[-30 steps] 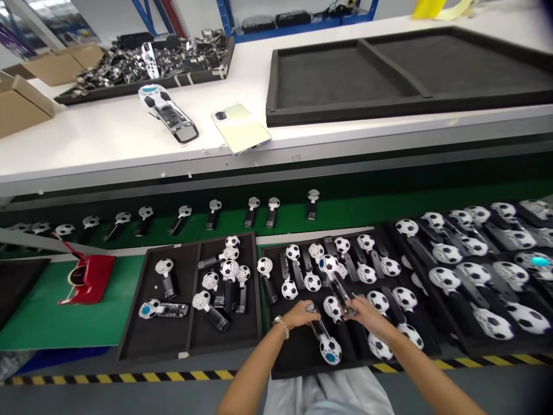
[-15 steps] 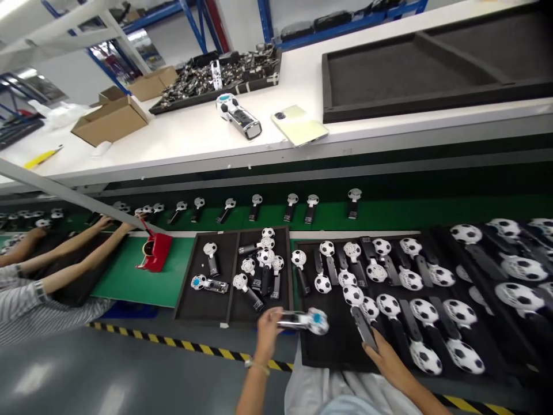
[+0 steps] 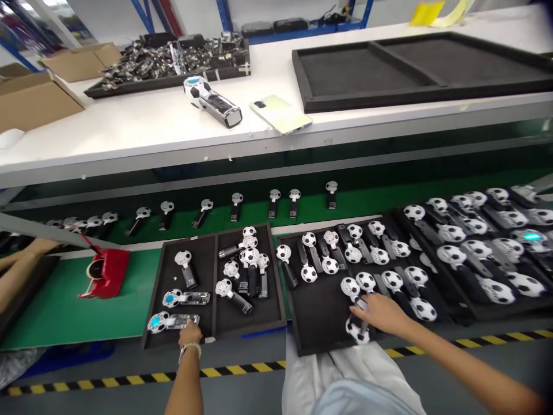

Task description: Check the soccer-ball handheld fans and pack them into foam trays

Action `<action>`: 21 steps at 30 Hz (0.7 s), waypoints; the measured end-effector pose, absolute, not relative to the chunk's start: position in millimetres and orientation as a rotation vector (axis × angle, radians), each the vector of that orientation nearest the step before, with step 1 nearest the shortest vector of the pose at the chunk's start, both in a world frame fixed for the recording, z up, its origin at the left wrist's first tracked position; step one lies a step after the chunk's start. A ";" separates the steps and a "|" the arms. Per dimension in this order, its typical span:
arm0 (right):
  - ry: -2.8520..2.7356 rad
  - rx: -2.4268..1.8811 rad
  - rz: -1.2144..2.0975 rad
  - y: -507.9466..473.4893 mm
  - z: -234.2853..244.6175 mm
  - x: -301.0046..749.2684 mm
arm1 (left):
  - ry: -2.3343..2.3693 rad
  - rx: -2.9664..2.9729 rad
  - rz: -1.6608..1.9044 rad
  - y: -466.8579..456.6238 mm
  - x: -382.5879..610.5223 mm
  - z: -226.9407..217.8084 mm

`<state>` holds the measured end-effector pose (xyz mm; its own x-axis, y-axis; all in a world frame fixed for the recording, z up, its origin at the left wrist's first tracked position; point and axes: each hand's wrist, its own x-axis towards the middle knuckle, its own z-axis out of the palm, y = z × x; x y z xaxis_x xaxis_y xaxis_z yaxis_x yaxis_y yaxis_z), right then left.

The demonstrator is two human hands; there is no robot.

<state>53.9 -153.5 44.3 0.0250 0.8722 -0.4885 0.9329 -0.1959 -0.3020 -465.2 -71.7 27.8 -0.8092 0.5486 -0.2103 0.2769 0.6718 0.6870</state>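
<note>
At the far left we see a co-worker's forearm (image 3: 23, 265), then a red tape dispenser (image 3: 110, 271) on a green tabletop (image 3: 64, 317). Next comes a dark left tray (image 3: 205, 265) split into two compartments. In its left compartment, nearest us, lies the clear-handled fan (image 3: 161, 321), flat, its football-patterned head to the left with a blue centre. Our left hand (image 3: 190, 334) touches the right end of its handle with bent fingers — we cannot tell whether they pinch it or only rest there. A matching fan (image 3: 171, 298) lies just beyond it.

We judge these fans light and stiff, with smooth shells that may slip in dry fingers. The clear-handled one seems the more delicate, since inner parts show along its handle, so we would hold it by the handle's side edges and keep pressure off the round head.

Further right, our right hand (image 3: 380, 311) closes around the second fan (image 3: 358, 333) over the middle tray (image 3: 315, 317). Its head points down towards us and most of its handle is hidden under the fingers. That handle looks the firmest place to grip — the patterned head is broad, round and probably awkward to pinch. More fans fill the far tray (image 3: 466, 311) at the right.
</note>
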 end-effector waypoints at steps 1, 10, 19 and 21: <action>1.895 2.120 -0.892 -139.9 41.3 50.6 | 2.555 0.643 0.893 -69.8 -459.3 26.9; 1.720 2.147 -0.880 -49.6 -14.5 4.8 | 1.893 1.674 0.771 -113.7 -252.5 -7.1; 1.557 2.660 -1.014 179.9 -12.3 152.4 | 1.836 2.048 0.731 82.7 -115.0 1.4; 1.428 2.840 -1.015 227.8 -23.0 168.8 | 1.937 2.167 0.616 148.1 -86.3 -5.3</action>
<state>168.8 227.8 -23.0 0.4537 0.7807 -0.4297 0.6626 -0.6180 -0.4232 -86.3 148.1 -5.3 0.0705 0.9794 0.1894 0.9089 -0.1413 0.3924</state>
